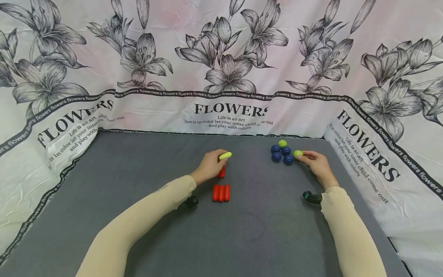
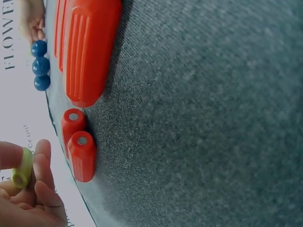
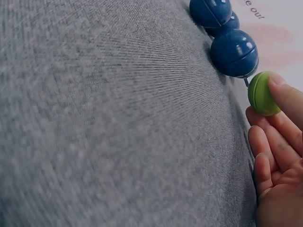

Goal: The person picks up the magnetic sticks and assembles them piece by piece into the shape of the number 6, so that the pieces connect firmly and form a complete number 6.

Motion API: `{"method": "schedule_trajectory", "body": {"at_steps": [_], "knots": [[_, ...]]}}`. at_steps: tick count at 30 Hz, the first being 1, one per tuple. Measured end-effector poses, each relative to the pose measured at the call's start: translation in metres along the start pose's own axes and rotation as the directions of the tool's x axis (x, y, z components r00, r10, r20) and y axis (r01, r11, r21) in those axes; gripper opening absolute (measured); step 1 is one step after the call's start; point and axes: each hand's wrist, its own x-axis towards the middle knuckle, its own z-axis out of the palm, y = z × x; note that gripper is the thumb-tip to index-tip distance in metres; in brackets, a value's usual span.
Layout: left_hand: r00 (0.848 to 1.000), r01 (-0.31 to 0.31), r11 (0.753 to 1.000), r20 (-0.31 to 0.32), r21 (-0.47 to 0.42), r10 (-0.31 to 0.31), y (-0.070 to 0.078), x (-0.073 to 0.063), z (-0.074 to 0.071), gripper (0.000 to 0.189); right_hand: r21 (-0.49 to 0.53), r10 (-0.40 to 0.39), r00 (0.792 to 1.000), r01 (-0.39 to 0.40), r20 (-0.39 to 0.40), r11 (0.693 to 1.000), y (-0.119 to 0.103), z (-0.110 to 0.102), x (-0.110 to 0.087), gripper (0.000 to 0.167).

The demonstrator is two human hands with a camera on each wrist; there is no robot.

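My left hand (image 1: 212,164) pinches a yellow-green rod (image 1: 225,156) between thumb and fingers, above two red rods (image 1: 222,172) that it partly hides in the head view. Nearer me, three more red rods (image 1: 220,193) lie side by side. The left wrist view shows a hollow end on the yellow-green rod (image 2: 20,175) and pale discs in the ends of the two red rods (image 2: 81,156). At the right, my right hand (image 1: 317,165) pinches a green ball (image 1: 298,154) beside several blue balls (image 1: 288,159). Another green ball (image 1: 282,143) sits behind the blue ones.
The grey cloth-covered table (image 1: 263,231) ends at a white flower-print curtain (image 1: 155,111) at the back and sides. A black wrist device (image 1: 312,197) projects from the right cuff, and another dark one (image 1: 191,201) shows under the left sleeve.
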Motion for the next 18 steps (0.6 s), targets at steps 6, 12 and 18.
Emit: {"method": "schedule_trajectory", "body": {"at_steps": [6,12,18], "knots": [[1.0,0.008,1.0,0.019,-0.02,-0.008,0.001,-0.002,-0.002,0.034,0.035,-0.025,1.0,0.025,0.0,0.999,-0.001,-0.003,-0.004,0.065],[1.0,-0.011,1.0,0.016,-0.005,0.012,0.004,-0.003,-0.004,0.033,0.068,-0.091,0.996,0.089,0.023,0.994,-0.007,-0.006,-0.008,0.059],[0.999,-0.026,1.0,0.029,0.003,0.026,0.006,-0.003,-0.002,0.031,0.113,-0.152,0.987,0.145,0.054,0.983,-0.016,-0.007,-0.011,0.052]]}}
